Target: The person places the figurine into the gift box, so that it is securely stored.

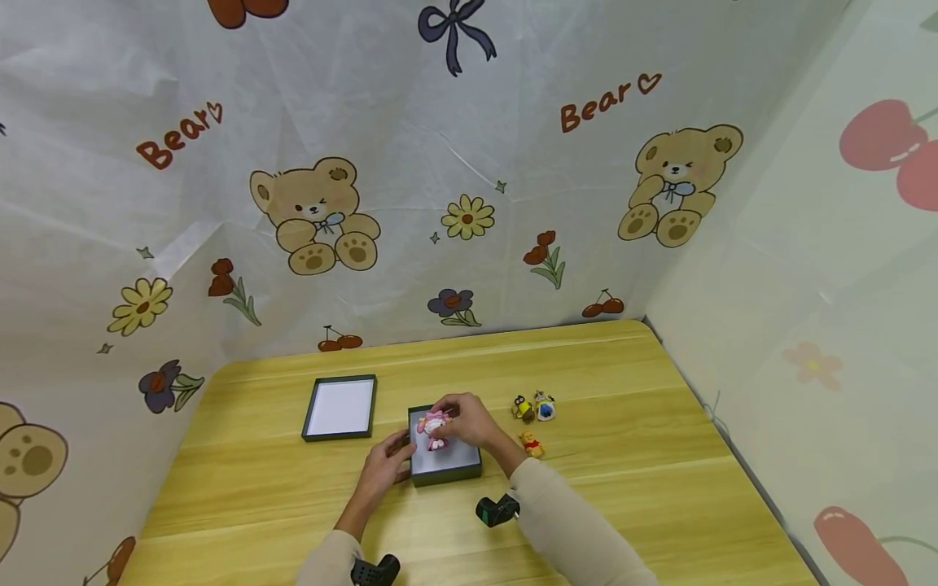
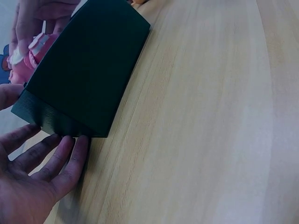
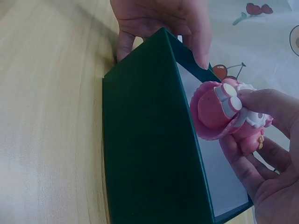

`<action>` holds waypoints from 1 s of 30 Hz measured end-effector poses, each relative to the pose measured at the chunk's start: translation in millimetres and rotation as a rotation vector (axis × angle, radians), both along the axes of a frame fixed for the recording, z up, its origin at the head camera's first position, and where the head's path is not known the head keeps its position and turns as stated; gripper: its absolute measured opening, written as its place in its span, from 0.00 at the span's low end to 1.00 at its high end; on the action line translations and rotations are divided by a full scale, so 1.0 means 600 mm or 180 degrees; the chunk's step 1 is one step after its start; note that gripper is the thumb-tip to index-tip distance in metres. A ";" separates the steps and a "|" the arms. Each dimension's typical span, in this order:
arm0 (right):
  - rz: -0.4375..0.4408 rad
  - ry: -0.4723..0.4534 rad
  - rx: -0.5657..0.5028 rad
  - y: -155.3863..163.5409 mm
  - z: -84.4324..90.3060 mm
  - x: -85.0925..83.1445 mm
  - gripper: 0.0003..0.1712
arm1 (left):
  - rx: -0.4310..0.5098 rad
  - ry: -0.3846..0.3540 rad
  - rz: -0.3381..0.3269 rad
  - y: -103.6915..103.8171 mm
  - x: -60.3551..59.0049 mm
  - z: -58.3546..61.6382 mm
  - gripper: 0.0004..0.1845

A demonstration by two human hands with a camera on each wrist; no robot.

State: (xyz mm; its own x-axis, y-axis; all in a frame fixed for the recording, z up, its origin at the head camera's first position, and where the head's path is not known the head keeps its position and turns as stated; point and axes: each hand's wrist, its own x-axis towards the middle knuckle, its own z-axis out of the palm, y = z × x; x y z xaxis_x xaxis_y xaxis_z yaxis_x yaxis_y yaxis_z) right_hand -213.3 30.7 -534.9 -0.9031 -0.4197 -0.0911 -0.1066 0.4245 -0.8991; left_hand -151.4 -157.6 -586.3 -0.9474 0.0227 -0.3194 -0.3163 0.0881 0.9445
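A pink and white toy figurine (image 1: 434, 429) is pinched between the thumb and fingers of my right hand (image 1: 469, 419), over the open dark green box (image 1: 449, 474). In the right wrist view the figurine (image 3: 217, 109) shows its pink frilled skirt and white feet, which point toward the camera. My left hand (image 1: 384, 465) grips the box's left wall, with its thumb at the rim and its fingers along the outer side (image 2: 53, 119). The box has a pale inside and sits on the wooden table.
A shallow dark-edged lid (image 1: 339, 407) with a white inside lies left of the box. To the right stand a yellow and black figurine (image 1: 523, 408), a white and blue one (image 1: 545, 406) and a yellow bear in red (image 1: 532, 444). A patterned cloth (image 1: 399, 268) hangs behind the table.
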 end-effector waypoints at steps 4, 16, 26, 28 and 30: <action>-0.0022 0.0061 0.0069 -0.004 -0.002 0.001 0.16 | -0.0003 0.0003 -0.0012 0.000 -0.001 -0.001 0.32; 0.0100 0.0199 0.0287 -0.017 -0.009 0.002 0.14 | 0.0040 0.0017 -0.0023 -0.003 0.001 -0.004 0.32; 0.0252 0.0163 0.0405 -0.028 -0.018 0.005 0.14 | 0.0061 0.0069 0.0003 -0.002 0.002 -0.004 0.32; 0.0275 0.0209 0.0448 -0.030 -0.019 0.004 0.14 | 0.0064 0.0065 0.0011 -0.002 0.000 -0.003 0.32; 0.0304 0.0252 0.0482 -0.031 -0.019 0.003 0.14 | 0.0087 0.0067 0.0015 -0.002 0.000 -0.002 0.32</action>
State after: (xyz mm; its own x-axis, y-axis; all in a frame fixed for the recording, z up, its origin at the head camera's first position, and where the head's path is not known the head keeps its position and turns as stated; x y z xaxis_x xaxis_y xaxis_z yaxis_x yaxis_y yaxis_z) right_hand -211.7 12.2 -546.3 -0.8666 -0.4908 -0.0899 -0.2208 0.5388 -0.8129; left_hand -151.6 -158.9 -587.6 -0.9539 0.0268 -0.2988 -0.2968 0.0606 0.9530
